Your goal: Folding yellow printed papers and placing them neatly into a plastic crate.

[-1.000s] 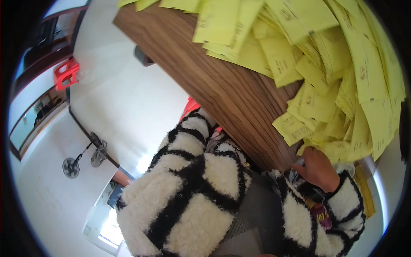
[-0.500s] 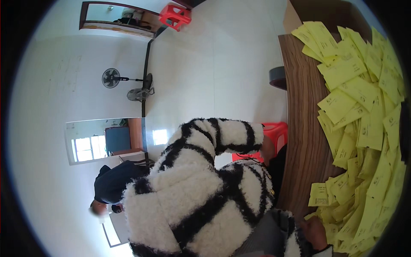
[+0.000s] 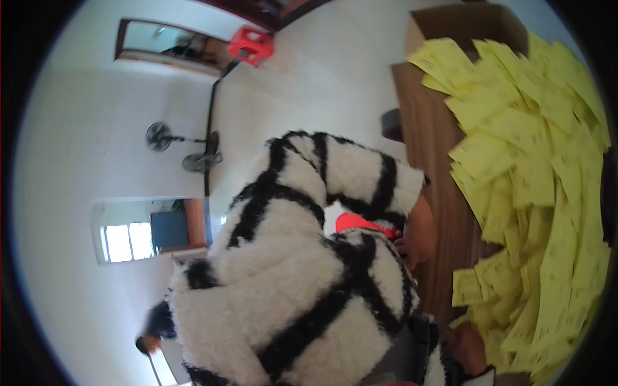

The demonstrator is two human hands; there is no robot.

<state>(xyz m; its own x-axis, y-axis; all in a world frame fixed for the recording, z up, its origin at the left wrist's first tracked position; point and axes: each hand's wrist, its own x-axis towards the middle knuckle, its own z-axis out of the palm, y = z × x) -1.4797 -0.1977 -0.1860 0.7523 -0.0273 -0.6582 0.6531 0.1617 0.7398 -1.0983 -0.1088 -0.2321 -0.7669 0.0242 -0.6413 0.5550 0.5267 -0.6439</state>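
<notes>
My left hand (image 3: pixel 420 230) is at the near edge of the brown wood-grain table (image 3: pixel 428 151), beside the front of my shaggy white coat (image 3: pixel 290 283) with black bands. Its fingers curl down toward the coat front; what they hold, if anything, is hidden. My right hand (image 3: pixel 468 347) rests lower in the picture, against the table edge and close to a large heap of flat yellow packets (image 3: pixel 515 154). Blur and the angle hide its fingers. The packets overlap across most of the tabletop.
An open cardboard box (image 3: pixel 467 26) stands beyond the heap. A dark round object (image 3: pixel 391 125) shows by the table edge. A red stool (image 3: pixel 252 45) and fans (image 3: pixel 159 136) stand near the wall. A person's dark sleeve (image 3: pixel 161 320) shows at lower left.
My left hand has come up and right from beside the red stool seat to the table edge. My right hand stays near the packets. The view has shifted, and the person behind shows less.
</notes>
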